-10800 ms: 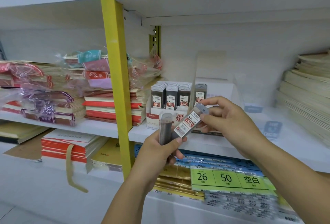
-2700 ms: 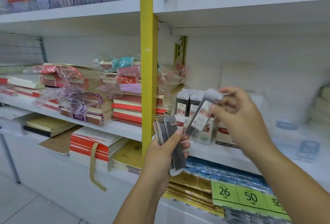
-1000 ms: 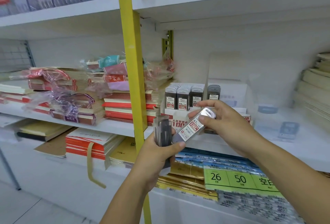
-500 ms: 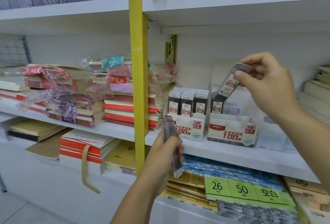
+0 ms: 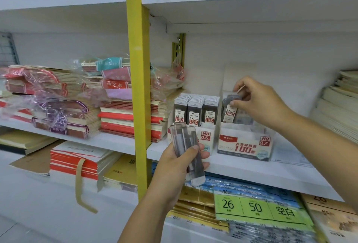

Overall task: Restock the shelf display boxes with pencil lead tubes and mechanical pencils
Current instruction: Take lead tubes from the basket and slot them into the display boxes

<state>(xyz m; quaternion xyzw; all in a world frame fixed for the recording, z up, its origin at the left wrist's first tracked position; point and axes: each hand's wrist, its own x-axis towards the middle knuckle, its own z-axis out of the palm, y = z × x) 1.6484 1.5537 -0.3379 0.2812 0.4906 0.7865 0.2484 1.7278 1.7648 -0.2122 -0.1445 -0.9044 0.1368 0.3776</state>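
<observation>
Nearest me, my left hand (image 5: 181,162) grips a bundle of spare tubes (image 5: 187,151), long axis upright with a slight lean, held in front of the shelf (image 5: 242,169) edge. Just behind it sits the 0.5 box (image 5: 205,140), 3 full rows. Farther right, my right hand (image 5: 257,101) pinches 1 tube (image 5: 229,110) by its cap, near upright, bottom end already down in the 0.7 box (image 5: 245,144). That box lies directly below the right hand, so I judge the next move is straight down, then letting go. The left hand's spares are near, down-left of it.
</observation>
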